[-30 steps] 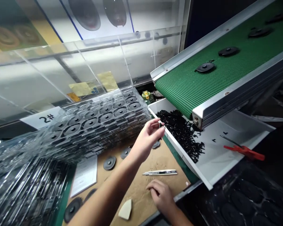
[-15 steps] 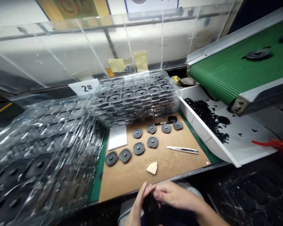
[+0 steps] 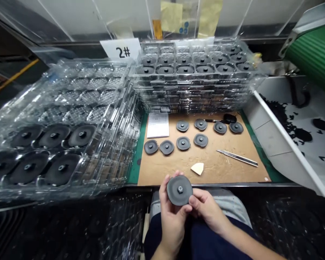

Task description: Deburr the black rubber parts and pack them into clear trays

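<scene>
Black disc (image 3: 180,190) is held just off the near edge of the brown sheet (image 3: 161,171). Clear trays (image 3: 189,90) line the far edge. Left hand (image 3: 172,222) cups the disc; right hand (image 3: 207,208) grips its rim, hidden fingers probably beneath. Eight similar discs (image 3: 183,143) form two rows; a knife (image 3: 237,158) lies toward the right edge, a cream wedge (image 3: 197,168) toward the near one.

The right edge cuts off the green conveyor (image 3: 315,54); the dark disc (image 3: 180,190) hides part of the left grip (image 3: 172,221)
</scene>
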Demonstrator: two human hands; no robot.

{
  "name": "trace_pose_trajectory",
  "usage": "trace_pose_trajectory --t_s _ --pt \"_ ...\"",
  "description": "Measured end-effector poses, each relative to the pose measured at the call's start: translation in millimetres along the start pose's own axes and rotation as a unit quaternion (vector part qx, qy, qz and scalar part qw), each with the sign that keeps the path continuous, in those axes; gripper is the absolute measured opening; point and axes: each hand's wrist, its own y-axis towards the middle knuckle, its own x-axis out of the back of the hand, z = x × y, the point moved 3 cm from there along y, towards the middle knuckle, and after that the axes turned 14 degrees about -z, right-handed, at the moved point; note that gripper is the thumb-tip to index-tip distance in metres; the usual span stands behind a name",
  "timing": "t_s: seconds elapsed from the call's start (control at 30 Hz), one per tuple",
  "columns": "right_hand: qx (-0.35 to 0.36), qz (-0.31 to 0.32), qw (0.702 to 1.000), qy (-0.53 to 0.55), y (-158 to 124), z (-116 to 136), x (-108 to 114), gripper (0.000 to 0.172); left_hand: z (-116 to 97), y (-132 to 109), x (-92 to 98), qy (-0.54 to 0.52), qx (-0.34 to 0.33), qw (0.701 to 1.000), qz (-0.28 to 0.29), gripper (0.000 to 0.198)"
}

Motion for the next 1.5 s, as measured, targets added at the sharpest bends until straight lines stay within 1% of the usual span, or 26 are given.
trace_pose_trajectory --t_s 0.07,0.13,0.2,0.23,0.27,0.3,0.33,0.37,0.4,0.47,0.6,0.63,0.73,0.8,0.83,0.9,0.97,1.03,1.07,1.13,1.2,1.23,1.33,1.37,1.47,1.5 --pt "0.009 0.001 1.000 -0.023 -0.7 0.9 -1.5 0.055 4.2 3.3 -2.5 -0.039 0.048 0.998 -0.017 0.078" --pt "0.029 0.003 0.998 -0.049 2.7 8.8 8.2 0.053 3.0 9.3 -3.8 -0.071 0.099 0.992 -0.020 0.077" --pt "0.098 -0.050 0.985 -0.134 12.3 20.5 29.5 0.041 -0.9 16.9 -4.6 -0.095 0.147 0.984 -0.011 0.072" --pt "0.148 -0.093 0.963 -0.205 18.8 25.9 42.0 0.032 -3.0 21.0 -4.9 -0.102 0.168 0.980 -0.006 0.069" --pt "0.199 -0.131 0.926 -0.293 26.1 29.9 53.5 0.026 -5.0 24.8 -5.2 -0.107 0.186 0.977 -0.002 0.066" --pt "0.244 -0.155 0.879 -0.380 33.7 31.6 62.7 0.024 -6.6 28.3 -5.5 -0.112 0.202 0.973 0.000 0.065" --pt "0.272 -0.160 0.835 -0.450 41.6 30.6 69.5 0.026 -8.0 31.4 -6.0 -0.115 0.213 0.970 0.001 0.065" --pt "0.283 -0.147 0.809 -0.495 49.2 27.2 73.9 0.031 -9.2 34.0 -6.7 -0.118 0.221 0.968 0.000 0.065" --pt "0.283 -0.130 0.796 -0.519 55.8 22.7 76.6 0.034 -10.2 36.1 -7.3 -0.122 0.225 0.967 -0.002 0.066" --pt "0.273 -0.114 0.801 -0.520 63.1 15.0 78.1 0.033 -12.0 39.0 -8.9 -0.129 0.230 0.965 -0.006 0.066" --pt "0.248 -0.141 0.826 -0.485 53.7 9.3 74.5 0.032 -15.3 42.0 -11.2 -0.130 0.243 0.961 -0.007 0.062" --pt "0.228 -0.151 0.844 -0.461 48.8 8.5 74.7 0.032 -16.1 42.6 -11.7 -0.127 0.248 0.960 -0.004 0.064" --pt "0.135 -0.175 0.914 -0.339 36.8 6.9 78.9 0.028 -17.7 44.1 -13.7 -0.115 0.262 0.958 0.008 0.070" --pt "0.092 -0.182 0.939 -0.276 33.0 13.3 80.0 0.027 -17.1 44.6 -15.6 -0.100 0.265 0.959 0.014 0.066" --pt "0.088 -0.184 0.942 -0.266 32.1 21.0 78.5 0.027 -16.1 44.6 -16.8 -0.090 0.265 0.960 0.016 0.064" --pt "0.115 -0.191 0.940 -0.259 30.9 44.8 69.1 0.026 -13.4 44.0 -19.4 -0.074 0.263 0.962 0.017 0.062" --pt "0.196 -0.176 0.927 -0.269 28.6 74.7 50.3 0.023 -10.7 42.6 -22.1 -0.064 0.260 0.963 0.020 0.064" --pt "0.304 -0.128 0.899 -0.288 23.8 100.9 26.6 0.023 -9.1 40.9 -24.1 -0.051 0.263 0.963 0.026 0.061" --pt "0.332 -0.096 0.890 -0.297 21.7 109.1 16.1 0.023 -8.9 40.2 -24.5 -0.041 0.266 0.963 0.025 0.058" --pt "0.326 -0.025 0.892 -0.313 20.1 115.8 1.5 0.022 -9.8 39.5 -24.3 -0.019 0.268 0.963 0.010 0.052" --pt "0.297 0.011 0.895 -0.332 21.0 115.6 -3.7 0.020 -11.6 39.4 -24.5 -0.007 0.261 0.965 -0.005 0.052" --pt "0.305 -0.003 0.892 -0.335 21.4 115.8 -3.5 0.019 -12.6 39.3 -25.3 -0.005 0.256 0.967 -0.006 0.053" --pt "0.385 -0.095 0.860 -0.322 17.4 118.7 1.6 0.020 -15.2 39.1 -29.7 -0.004 0.259 0.966 0.018 0.053" --pt "0.394 -0.099 0.858 -0.316 14.9 118.5 2.8 0.021 -16.2 39.2 -30.9 0.000 0.263 0.964 0.023 0.054" --pt "0.341 -0.029 0.882 -0.324 10.2 115.8 3.9 0.019 -19.7 39.4 -34.0 0.008 0.263 0.965 0.016 0.060" --pt "0.327 -0.021 0.886 -0.329 9.9 116.1 4.8 0.018 -20.7 38.9 -35.8 0.007 0.259 0.966 0.018 0.060"
